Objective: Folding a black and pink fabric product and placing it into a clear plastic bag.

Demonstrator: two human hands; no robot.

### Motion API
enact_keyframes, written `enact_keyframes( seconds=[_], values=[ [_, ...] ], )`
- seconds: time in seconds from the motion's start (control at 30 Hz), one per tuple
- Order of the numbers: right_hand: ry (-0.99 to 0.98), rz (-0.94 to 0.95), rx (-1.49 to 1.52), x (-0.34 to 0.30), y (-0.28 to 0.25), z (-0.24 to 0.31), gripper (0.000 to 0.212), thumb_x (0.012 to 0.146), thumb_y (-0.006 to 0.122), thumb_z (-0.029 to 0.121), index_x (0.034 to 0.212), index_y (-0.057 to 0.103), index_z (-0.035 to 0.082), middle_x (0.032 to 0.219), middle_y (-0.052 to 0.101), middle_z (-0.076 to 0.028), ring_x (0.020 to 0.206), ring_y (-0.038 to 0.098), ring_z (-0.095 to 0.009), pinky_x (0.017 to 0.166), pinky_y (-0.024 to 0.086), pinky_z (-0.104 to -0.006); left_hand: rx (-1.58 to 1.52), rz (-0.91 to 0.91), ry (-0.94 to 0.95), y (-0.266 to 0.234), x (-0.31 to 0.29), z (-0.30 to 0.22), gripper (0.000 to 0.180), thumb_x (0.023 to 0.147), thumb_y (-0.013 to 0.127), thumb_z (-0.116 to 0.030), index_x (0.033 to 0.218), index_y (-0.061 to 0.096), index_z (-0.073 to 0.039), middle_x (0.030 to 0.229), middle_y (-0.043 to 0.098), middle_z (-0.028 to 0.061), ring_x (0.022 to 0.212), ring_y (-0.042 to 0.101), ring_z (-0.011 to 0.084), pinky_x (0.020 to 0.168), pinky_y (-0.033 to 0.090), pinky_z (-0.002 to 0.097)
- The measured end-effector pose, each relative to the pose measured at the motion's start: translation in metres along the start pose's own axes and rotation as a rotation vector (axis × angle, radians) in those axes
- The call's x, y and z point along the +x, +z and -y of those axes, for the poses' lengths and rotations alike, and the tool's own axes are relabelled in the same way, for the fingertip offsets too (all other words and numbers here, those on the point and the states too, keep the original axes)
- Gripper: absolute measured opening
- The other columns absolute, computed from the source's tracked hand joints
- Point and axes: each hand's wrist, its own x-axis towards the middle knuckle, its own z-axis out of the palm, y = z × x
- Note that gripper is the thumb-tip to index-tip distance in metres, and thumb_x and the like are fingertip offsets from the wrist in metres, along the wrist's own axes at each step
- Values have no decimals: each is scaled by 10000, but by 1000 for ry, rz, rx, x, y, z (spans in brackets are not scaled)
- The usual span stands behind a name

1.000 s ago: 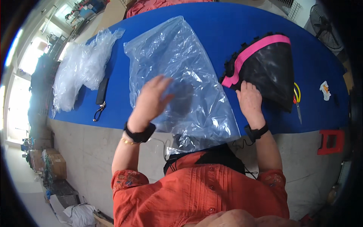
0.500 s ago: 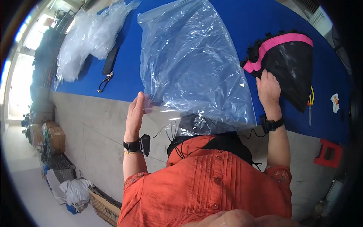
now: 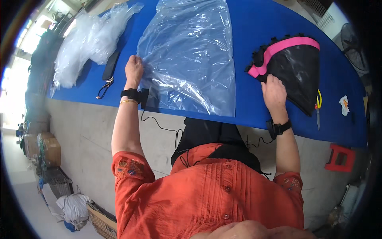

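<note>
Daylight from left windows [image 3: 18,89], overexposed; glare streaks on clear bag [image 3: 187,59]; edges bent, corners black.

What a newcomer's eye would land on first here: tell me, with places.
First, the big clear plastic bag, spread mid-table on bright blue, with the left hand at its left edge. Next, to its right, the black item with a vivid pink band, the right hand at its lower left edge. Beside that item's right side lie yellow-handled scissors.
</note>
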Motion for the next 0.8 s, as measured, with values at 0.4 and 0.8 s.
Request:
enact_keyframes(
  seconds=[0.4,0.8],
  values=[
    [-17,-88,48,-4,1,5,420,926,701,245,1226,595,-29,1016,658,-162,950,660,-337,833,541,-434,190,368,549,16,-203,-161,631,967,680,-396,1492,485,-104,1513,454,251,1433,393,472,1179,308,616],
    [5,-35,63,-4,1,4,427,930,707,259,1228,600,-26,1033,661,-174,978,663,-335,860,541,-429,142,496,519,19,-173,-155,502,901,718,-170,1370,574,-68,1439,555,198,1368,496,400,1121,402,564]
  ],
)
